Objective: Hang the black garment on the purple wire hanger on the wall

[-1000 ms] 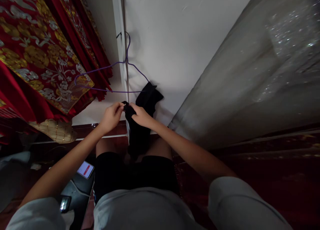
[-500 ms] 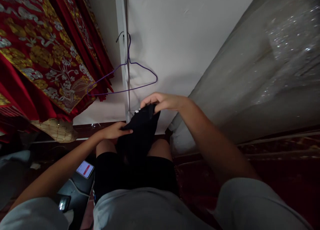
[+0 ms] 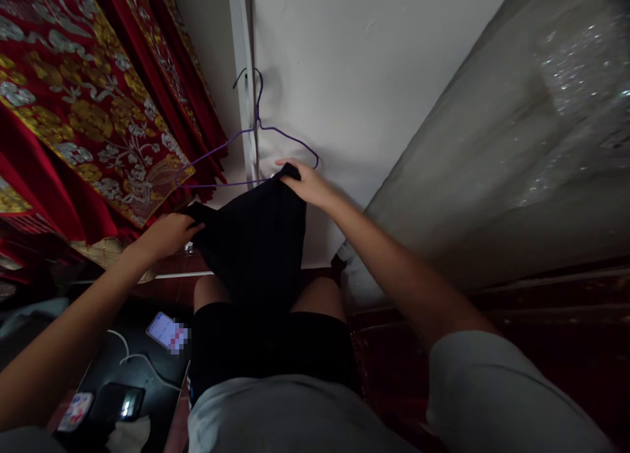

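Note:
Between my hands hangs a dark garment (image 3: pixel 256 243), spread out and stretched at its upper edge. My left hand (image 3: pixel 170 235) grips its upper left corner. On the other side, my right hand (image 3: pixel 306 180) pinches the upper right corner, which sits higher than the left. The garment's lower part drops between my knees. Just behind it a purple wire hanger (image 3: pixel 216 152) hangs by its hook on a pale upright strip at the wall. The right corner of the cloth overlaps the hanger's bottom bar; whether they touch I cannot tell.
Red embroidered fabric (image 3: pixel 118 111) hangs at the left. A large plastic-wrapped bulk (image 3: pixel 467 164) leans at the right. Low on the left, a black surface (image 3: pixel 111 361) bears a lit phone (image 3: pixel 165 331), a white cable (image 3: pixel 147 360), a dark device (image 3: pixel 118 402) and crumpled white tissue (image 3: pixel 128 434).
The bunched garment has been pulled open. My left hand moved left and up, and my right hand rose toward the hanger with its corner of the cloth.

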Demonstrator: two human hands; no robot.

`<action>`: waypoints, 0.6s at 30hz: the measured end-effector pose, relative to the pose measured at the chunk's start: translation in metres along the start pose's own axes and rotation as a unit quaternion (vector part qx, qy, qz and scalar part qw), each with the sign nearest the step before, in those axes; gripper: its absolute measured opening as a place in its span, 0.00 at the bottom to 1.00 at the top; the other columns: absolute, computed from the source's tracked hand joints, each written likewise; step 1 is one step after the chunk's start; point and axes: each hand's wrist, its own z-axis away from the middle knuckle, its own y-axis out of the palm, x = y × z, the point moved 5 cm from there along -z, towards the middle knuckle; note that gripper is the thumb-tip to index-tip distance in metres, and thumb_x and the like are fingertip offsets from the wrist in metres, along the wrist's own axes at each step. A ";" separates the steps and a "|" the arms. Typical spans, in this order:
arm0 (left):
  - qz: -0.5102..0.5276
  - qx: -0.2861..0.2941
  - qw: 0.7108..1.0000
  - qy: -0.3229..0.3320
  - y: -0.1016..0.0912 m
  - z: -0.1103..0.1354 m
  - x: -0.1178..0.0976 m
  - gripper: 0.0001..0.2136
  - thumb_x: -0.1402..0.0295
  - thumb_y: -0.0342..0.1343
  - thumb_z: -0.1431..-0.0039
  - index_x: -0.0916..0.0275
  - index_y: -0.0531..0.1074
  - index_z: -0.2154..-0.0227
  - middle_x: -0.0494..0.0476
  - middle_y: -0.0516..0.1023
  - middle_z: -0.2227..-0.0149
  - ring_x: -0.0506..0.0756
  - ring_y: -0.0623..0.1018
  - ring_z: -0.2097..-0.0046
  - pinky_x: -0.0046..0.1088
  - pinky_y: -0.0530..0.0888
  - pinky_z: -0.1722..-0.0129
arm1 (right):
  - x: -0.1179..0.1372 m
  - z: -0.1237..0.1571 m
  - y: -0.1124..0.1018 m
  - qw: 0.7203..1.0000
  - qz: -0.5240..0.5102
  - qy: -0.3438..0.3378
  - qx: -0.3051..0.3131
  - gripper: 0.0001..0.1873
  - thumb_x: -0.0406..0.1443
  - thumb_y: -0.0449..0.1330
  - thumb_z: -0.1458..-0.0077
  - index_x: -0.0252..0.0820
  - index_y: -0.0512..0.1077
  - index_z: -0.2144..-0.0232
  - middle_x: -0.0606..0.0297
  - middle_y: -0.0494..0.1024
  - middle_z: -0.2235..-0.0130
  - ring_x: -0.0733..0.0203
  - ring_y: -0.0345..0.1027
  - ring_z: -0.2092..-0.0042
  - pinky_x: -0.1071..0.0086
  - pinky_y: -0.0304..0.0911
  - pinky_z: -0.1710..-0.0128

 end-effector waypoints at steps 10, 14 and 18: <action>-0.057 -0.022 0.996 -0.059 -0.050 0.003 -0.023 0.19 0.53 0.51 0.36 0.63 0.75 0.74 0.62 0.78 0.73 0.61 0.78 0.68 0.35 0.73 0.61 | -0.029 -0.001 -0.026 0.993 0.053 0.108 -0.006 0.12 0.37 0.61 0.46 0.39 0.67 0.79 0.73 0.60 0.79 0.68 0.52 0.75 0.69 0.44 0.73; -0.025 -0.108 0.994 0.008 -0.087 0.004 -0.052 0.15 0.57 0.53 0.39 0.63 0.78 0.69 0.62 0.81 0.63 0.63 0.80 0.58 0.37 0.74 0.52 | -0.019 0.010 -0.056 0.993 0.085 0.070 -0.046 0.15 0.41 0.61 0.46 0.41 0.66 0.80 0.72 0.58 0.79 0.67 0.51 0.75 0.69 0.44 0.73; -0.006 -0.092 0.995 0.048 -0.100 0.001 -0.073 0.12 0.61 0.56 0.43 0.65 0.78 0.71 0.64 0.80 0.51 0.68 0.77 0.46 0.42 0.71 0.42 | -0.013 0.015 -0.063 0.988 0.117 0.038 -0.091 0.18 0.39 0.60 0.44 0.43 0.60 0.82 0.71 0.56 0.79 0.66 0.49 0.75 0.68 0.45 0.72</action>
